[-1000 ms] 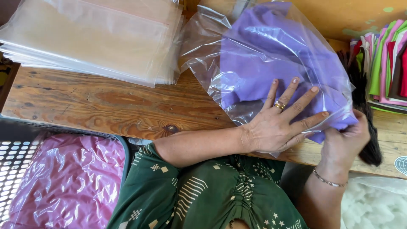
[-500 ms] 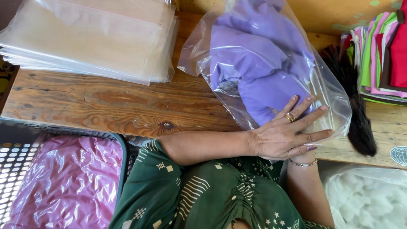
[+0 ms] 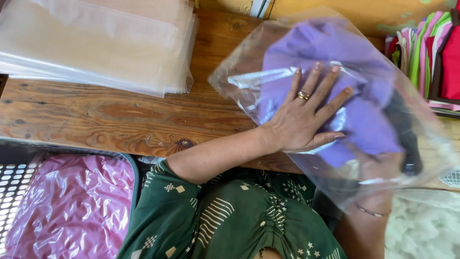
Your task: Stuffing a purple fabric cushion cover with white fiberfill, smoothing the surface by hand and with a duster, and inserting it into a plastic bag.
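Observation:
A clear plastic bag (image 3: 239, 72) with a folded purple garment (image 3: 297, 52) inside lies tilted over the right part of the wooden table (image 3: 120, 120). My left hand (image 3: 299, 122), with a ring on one finger, presses flat on the bag and the garment, fingers spread. My right hand (image 3: 378, 168), with a thin bracelet at the wrist, shows only blurred through the plastic at the bag's lower right edge, where it seems to grip the bag.
A stack of empty clear bags (image 3: 96, 43) covers the table's far left. A plastic basket (image 3: 14, 144) at the lower left holds a bagged pink garment (image 3: 72, 206). Folded coloured garments (image 3: 431, 52) are stacked at the right, a dark item (image 3: 402, 124) lies behind the bag, and white fluffy material (image 3: 421, 230) is below.
The bag with the purple garment has swung and lifted toward me at its lower right. My left hand slid up onto the garment's middle; my right hand went behind the plastic.

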